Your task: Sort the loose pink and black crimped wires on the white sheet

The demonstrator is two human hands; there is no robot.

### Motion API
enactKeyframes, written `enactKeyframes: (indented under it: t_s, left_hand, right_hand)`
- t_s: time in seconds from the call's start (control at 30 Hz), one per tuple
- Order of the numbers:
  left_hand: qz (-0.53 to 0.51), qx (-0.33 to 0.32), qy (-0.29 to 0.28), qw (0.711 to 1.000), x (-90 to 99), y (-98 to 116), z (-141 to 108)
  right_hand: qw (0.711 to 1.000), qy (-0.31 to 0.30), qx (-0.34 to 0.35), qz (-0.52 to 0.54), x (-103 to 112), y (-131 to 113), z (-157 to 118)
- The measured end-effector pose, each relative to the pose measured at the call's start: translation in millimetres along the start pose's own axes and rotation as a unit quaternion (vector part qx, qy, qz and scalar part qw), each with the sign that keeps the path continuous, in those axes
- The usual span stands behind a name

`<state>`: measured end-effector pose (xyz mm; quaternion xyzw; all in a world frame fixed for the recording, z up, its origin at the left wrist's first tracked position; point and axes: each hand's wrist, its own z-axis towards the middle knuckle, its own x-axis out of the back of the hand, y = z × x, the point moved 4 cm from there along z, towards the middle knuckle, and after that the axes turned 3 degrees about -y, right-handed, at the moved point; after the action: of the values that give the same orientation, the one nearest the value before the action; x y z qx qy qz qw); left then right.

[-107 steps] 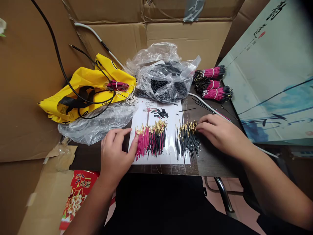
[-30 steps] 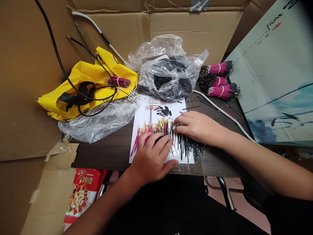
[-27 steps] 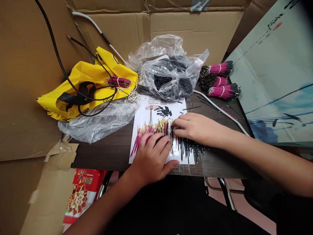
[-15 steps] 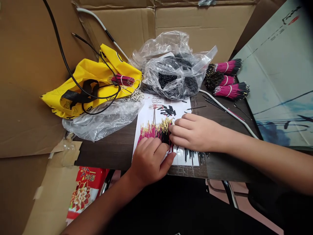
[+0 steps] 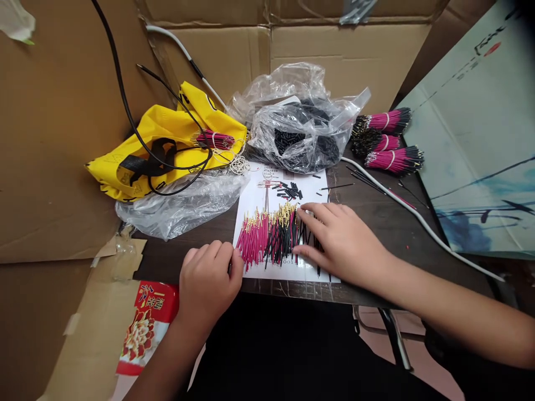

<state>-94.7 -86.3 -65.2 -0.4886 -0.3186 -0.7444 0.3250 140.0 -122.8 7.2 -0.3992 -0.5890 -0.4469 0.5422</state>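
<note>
A row of short pins with gold tips lies side by side on a white sheet of paper [image 5: 242, 214]. Its left part is pink pins [image 5: 253, 239] and its right part black pins [image 5: 281, 242]. Beside the row's left end is my left hand [image 5: 211, 278], its fingers curled in and its thumb at the outermost pink pins; nothing shows in it. Over the right end lies my right hand [image 5: 338, 239], fingers and thumb apart, fingertips touching the black pins. More black pins are partly hidden beneath it. Small black sleeves [image 5: 290, 190] lie loose above the row.
Behind the paper sits a clear plastic bag [image 5: 305, 133] of black pieces. A yellow bag [image 5: 167, 122] with a pink bundle [image 5: 215, 139] on it is at left. Banded pink-and-black bundles [image 5: 393, 159] stand right, near a white cable [image 5: 387, 189]. Cardboard walls [image 5: 346, 61] enclose the back.
My left hand has moved left and down, off the front of the row, baring the pins. My right hand has opened out, its fingers spreading. The view has shifted slightly.
</note>
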Motion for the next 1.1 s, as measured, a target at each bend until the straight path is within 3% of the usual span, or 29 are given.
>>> enactKeyframes:
  t_s: [0.23, 0.4, 0.77, 0.97, 1.1]
  left_hand:
    - [-0.048, -0.005, -0.018, 0.999, 0.6, -3.6, 10.7]
    - [-0.107, 0.010, -0.008, 0.994, -1.5, -9.5, 18.2]
    - [-0.136, -0.022, -0.007, 0.990, -5.6, -4.5, 17.5]
    - [-0.141, -0.004, 0.090, 0.986, 3.9, -2.5, 13.2]
    - [-0.157, -0.082, 0.120, 0.977, 12.1, 27.4, 8.8]
  right_hand:
    - [0.999, 0.013, -0.029, 0.018, -15.0, -7.8, -5.7]
    - [0.999, -0.006, -0.034, 0.036, -13.1, -2.3, -9.7]
    - [0.999, -0.033, -0.020, 0.037, -10.4, 17.8, -23.0]
    - [0.996, 0.009, -0.042, 0.075, -9.5, 17.8, -24.3]
    - [0.995, 0.034, -0.051, 0.083, -13.1, 19.6, -23.9]
